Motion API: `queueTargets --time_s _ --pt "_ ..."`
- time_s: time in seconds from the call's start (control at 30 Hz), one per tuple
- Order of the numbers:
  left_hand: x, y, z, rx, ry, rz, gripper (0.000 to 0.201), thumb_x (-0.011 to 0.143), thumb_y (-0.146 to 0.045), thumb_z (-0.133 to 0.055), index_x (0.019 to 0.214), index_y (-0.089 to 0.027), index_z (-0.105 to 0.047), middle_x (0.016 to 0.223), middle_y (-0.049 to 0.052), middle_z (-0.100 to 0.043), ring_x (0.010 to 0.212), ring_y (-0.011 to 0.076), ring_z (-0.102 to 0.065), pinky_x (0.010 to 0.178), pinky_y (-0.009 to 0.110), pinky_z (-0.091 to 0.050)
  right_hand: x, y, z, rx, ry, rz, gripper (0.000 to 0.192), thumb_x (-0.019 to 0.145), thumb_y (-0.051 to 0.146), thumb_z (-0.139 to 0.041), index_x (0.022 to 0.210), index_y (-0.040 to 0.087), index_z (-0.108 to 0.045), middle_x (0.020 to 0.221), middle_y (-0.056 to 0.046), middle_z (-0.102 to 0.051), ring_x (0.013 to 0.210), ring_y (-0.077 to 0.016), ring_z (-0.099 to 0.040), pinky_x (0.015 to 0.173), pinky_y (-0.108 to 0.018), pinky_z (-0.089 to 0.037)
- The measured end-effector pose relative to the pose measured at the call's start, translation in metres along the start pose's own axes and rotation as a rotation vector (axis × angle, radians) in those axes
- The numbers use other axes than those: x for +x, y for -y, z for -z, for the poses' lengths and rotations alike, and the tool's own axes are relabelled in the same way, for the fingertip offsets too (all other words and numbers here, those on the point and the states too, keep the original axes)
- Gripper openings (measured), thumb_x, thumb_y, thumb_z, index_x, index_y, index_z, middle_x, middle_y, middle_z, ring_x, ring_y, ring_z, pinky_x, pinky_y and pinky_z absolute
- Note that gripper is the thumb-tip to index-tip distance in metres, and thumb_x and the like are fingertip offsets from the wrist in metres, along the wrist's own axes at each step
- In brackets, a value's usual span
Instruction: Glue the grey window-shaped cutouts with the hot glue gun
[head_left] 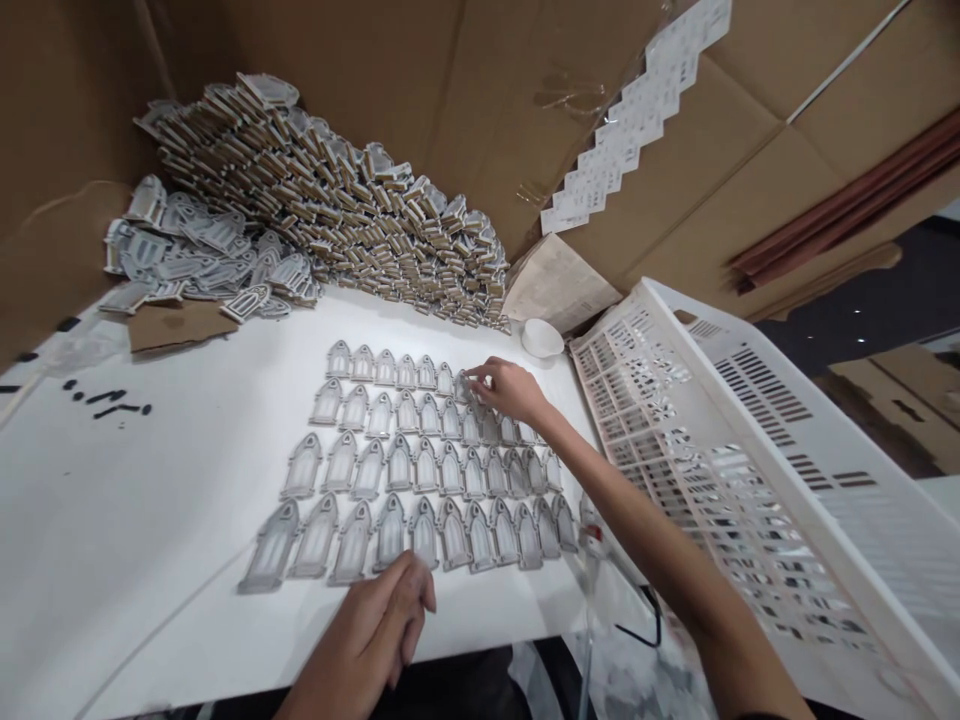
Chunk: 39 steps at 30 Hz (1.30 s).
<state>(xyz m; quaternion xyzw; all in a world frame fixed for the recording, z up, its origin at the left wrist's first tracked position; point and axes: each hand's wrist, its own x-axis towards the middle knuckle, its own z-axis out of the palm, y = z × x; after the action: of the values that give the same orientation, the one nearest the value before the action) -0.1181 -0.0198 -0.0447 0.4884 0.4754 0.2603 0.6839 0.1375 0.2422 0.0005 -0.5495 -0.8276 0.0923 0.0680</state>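
Small grey-white arched window-shaped pieces (400, 462) lie in rows on the white table. At the right end of the farthest row, my right hand (511, 388) pinches another arched piece (462, 384) between thumb and fingertips, just at the tabletop. My right forearm reaches across the right side and hides parts of some rows. By the table's front edge, below the nearest row, is my left hand (382, 620). Its fingers are curled together, and whatever lies inside them, if anything, is hidden.
Behind the rows, many similar pieces are stacked in a large heap (337, 210), with a looser pile (202, 250) at left beside a cardboard scrap (180, 328). A small white bowl (541, 338) stands near a white plastic crate (697, 400) at right. Cardboard walls (420, 90) enclose the back.
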Motion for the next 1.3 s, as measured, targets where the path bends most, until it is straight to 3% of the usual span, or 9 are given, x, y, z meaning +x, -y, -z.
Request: queueTargets --time_s 0.13,0.27,0.47,0.77,1.3 --pt "0.0 -0.001 0.001 -0.028 0.004 0.007 0.058 0.109 -0.072 -0.032 0.094 -0.025 -0.061 0.065 -0.006 -0.053 0.056 0.0153 -0.049 0.063 0.029 -0.041 -0.031 0.008 -0.011 -0.144 -0.004 0.075 0.041 0.112 0.041 -0.056 0.14 0.018 -0.075 0.14 -0.021 -0.069 0.13 -0.0401 -0.058 0.107 -0.052 -0.052" --pt "-0.001 -0.002 0.0 -0.026 -0.022 0.016 0.059 0.107 -0.074 -0.034 0.093 -0.025 -0.062 0.063 -0.006 -0.052 0.056 0.0157 -0.049 0.063 0.029 -0.041 -0.042 0.01 -0.022 -0.214 -0.002 0.15 0.051 0.114 0.045 -0.047 0.15 0.015 -0.066 0.154 -0.021 -0.06 0.138 -0.0421 -0.049 0.118 -0.058 -0.043" --pt "0.001 0.003 -0.003 -0.033 -0.062 0.03 0.064 0.104 -0.08 -0.035 0.092 -0.024 -0.063 0.061 -0.006 -0.052 0.054 0.0156 -0.047 0.064 0.029 -0.042 -0.04 -0.005 -0.024 -0.231 -0.015 0.201 0.053 0.116 0.046 -0.04 0.155 0.019 -0.064 0.155 -0.02 -0.06 0.137 -0.0388 -0.049 0.118 -0.055 -0.043" --pt "0.0 -0.004 -0.004 -0.049 -0.066 0.031 0.064 0.103 -0.081 -0.035 0.09 -0.024 -0.062 0.061 -0.006 -0.049 0.053 0.0143 -0.045 0.056 0.027 -0.039 -0.035 -0.027 -0.019 -0.182 -0.015 0.217 0.044 0.114 0.048 -0.051 0.154 0.037 -0.066 0.16 -0.012 -0.057 0.136 -0.0356 -0.05 0.115 -0.054 -0.046" --pt "0.0 -0.005 -0.004 -0.06 -0.064 0.02 0.063 0.104 -0.08 -0.035 0.089 -0.024 -0.062 0.061 -0.005 -0.048 0.053 0.0135 -0.045 0.054 0.026 -0.037 -0.034 -0.028 -0.024 -0.129 -0.033 0.225 0.045 0.113 0.048 -0.054 0.153 0.034 -0.067 0.16 -0.014 -0.057 0.134 -0.0372 -0.052 0.115 -0.057 -0.046"
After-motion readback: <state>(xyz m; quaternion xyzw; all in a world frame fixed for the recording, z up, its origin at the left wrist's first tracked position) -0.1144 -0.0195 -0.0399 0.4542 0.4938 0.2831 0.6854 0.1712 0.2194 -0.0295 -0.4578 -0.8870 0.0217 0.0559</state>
